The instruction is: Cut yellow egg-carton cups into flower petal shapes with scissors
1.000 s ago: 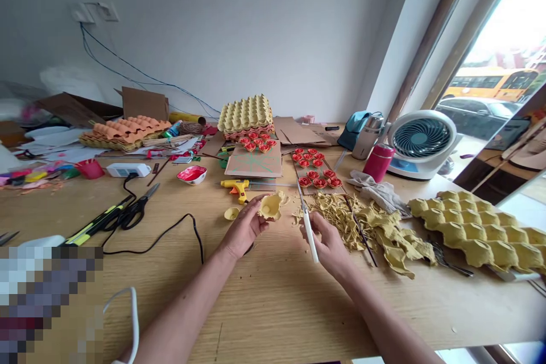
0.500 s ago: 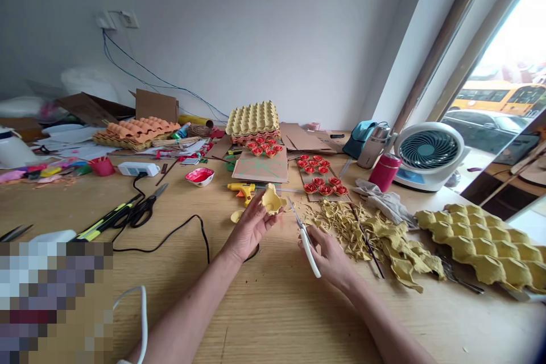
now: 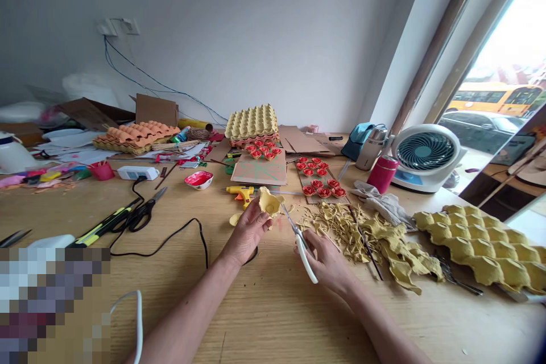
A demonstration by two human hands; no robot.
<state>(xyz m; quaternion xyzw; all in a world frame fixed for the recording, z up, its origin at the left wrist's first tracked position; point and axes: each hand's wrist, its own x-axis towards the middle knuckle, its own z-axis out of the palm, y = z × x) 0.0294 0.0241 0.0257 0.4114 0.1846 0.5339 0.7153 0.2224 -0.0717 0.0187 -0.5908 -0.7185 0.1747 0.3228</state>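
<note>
My left hand [image 3: 246, 233] is closed on a yellow egg-carton cup [image 3: 269, 203], held just above the wooden table [image 3: 273, 307]. My right hand [image 3: 327, 261] grips white-handled scissors [image 3: 298, 242]; their blades point up-left toward the cup and end just short of it. A small yellow cut-off piece [image 3: 235, 219] lies left of the cup. To the right of my right hand lies a heap of yellow carton scraps [image 3: 362, 230].
A yellow egg tray [image 3: 478, 242] lies at the right; a fan [image 3: 424, 154] and a red flask [image 3: 383, 173] stand behind it. Red paper roses [image 3: 318, 176] on cardboard, a yellow glue gun [image 3: 241, 191], black scissors [image 3: 143, 213], a black cable [image 3: 170, 239] and stacked egg trays [image 3: 251, 122] are further off.
My left hand has turned the cup more upright. The scissors have swung left, their tips now close to the cup. The camera view has shifted slightly.
</note>
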